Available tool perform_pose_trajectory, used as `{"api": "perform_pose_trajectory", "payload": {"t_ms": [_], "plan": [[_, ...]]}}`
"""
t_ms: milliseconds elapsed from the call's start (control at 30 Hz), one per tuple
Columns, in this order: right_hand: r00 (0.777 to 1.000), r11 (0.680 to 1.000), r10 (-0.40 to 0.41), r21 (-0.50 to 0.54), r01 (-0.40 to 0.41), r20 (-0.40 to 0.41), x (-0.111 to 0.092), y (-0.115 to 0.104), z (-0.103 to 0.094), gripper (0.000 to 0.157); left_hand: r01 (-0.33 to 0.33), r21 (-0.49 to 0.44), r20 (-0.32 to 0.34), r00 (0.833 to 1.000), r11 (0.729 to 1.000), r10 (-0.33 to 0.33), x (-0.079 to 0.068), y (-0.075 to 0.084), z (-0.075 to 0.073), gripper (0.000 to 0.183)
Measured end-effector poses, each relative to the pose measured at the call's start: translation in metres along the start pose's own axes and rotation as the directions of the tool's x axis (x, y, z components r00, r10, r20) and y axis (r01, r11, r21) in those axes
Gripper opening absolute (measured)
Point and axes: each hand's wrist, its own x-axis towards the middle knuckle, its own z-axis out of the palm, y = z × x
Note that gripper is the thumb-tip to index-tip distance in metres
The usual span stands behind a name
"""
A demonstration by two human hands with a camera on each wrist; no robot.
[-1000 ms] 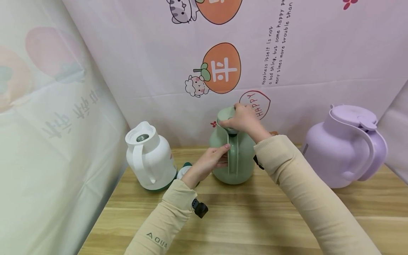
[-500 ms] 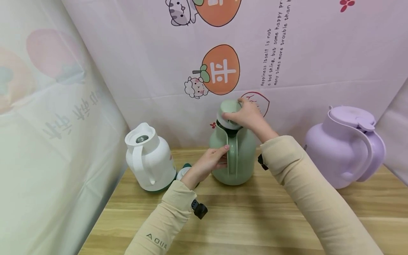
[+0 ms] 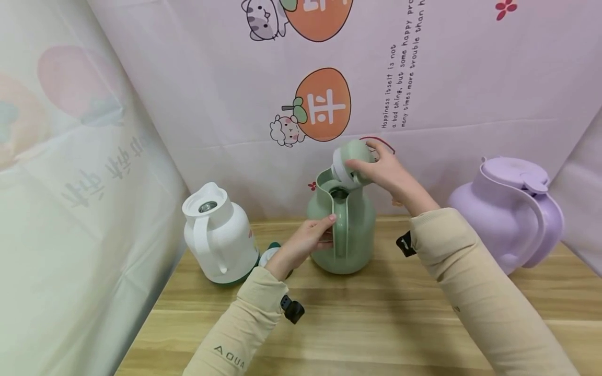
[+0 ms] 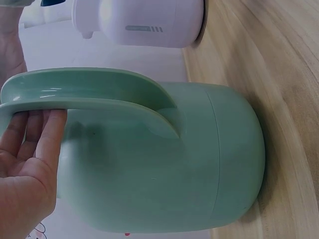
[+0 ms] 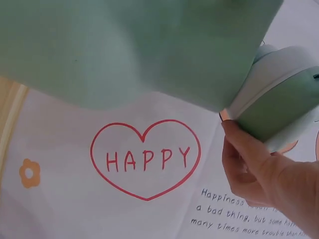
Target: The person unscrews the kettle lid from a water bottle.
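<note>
Lid off: a person works at a pale-green jug (image 3: 363, 235) standing upright on a wood-grain table (image 3: 329, 344), centre of the head view. R hand (image 3: 392, 174) pinches the matching lid (image 3: 356, 151), tilted w/ its white underside twd approx 8 o'clock, at 1 o'clock of the jug's mouth (image 3: 339, 194); whether it touches the rim, can't tell. L hand (image 3: 307, 239) grips the handle (image 3: 340, 237) at the jug's 6 o'clock, fingers (image 4: 53, 132) thru the loop. Step in hand looks to be lid handling, prob. removal; the next move seems to call for carrying the lid well clear of the rim while the L hand steadies the jug. Jug is smooth, semi-gloss, w/ a rounded belly, a seam (image 4: 218, 154) nr the base and a dark opening in the neck. At 9 o'clock, a white jug (image 3: 235, 237), also lidless; at 3, a lilac jug (image 3: 498, 216), lid on. Small white-and-green pc (image 3: 269, 255), b/w 8 and 9 o'clock, is partly hidden by the L wrist (image 3: 277, 265).
</note>
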Motion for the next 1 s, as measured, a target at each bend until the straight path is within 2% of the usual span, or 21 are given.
{"api": "perform_pose_trajectory", "payload": {"t_ms": [267, 467, 733, 867, 1000], "plan": [[0.998, 0.987, 0.029, 0.158, -0.038, 0.060, -0.005, 0.010, -0.011, 0.087, -0.003, 0.008, 0.008, 1.000, 1.000, 0.003, -0.002, 0.002, -0.001, 0.054], [0.997, 0.982, 0.028, 0.183, -0.041, 0.073, -0.006, 0.025, -0.018, 0.090, -0.015, 0.001, 0.021, 1.000, 1.000, 0.015, -0.001, 0.001, -0.001, 0.053], [0.999, 0.970, -0.045, 0.241, 0.037, 0.029, -0.008, 0.048, -0.022, 0.080, -0.009, 0.006, 0.014, 1.000, 1.000, 0.009, -0.001, 0.000, -0.001, 0.054], [0.996, 0.953, -0.089, 0.292, 0.076, 0.031, -0.011, 0.061, -0.024, 0.077, -0.009, 0.007, 0.015, 1.000, 1.000, 0.009, 0.000, 0.000, -0.001, 0.053], [0.994, 0.950, -0.106, 0.297, 0.094, 0.024, -0.013, 0.074, -0.025, 0.073, -0.011, 0.002, 0.014, 1.000, 1.000, 0.011, 0.000, 0.000, -0.001, 0.053]]}}
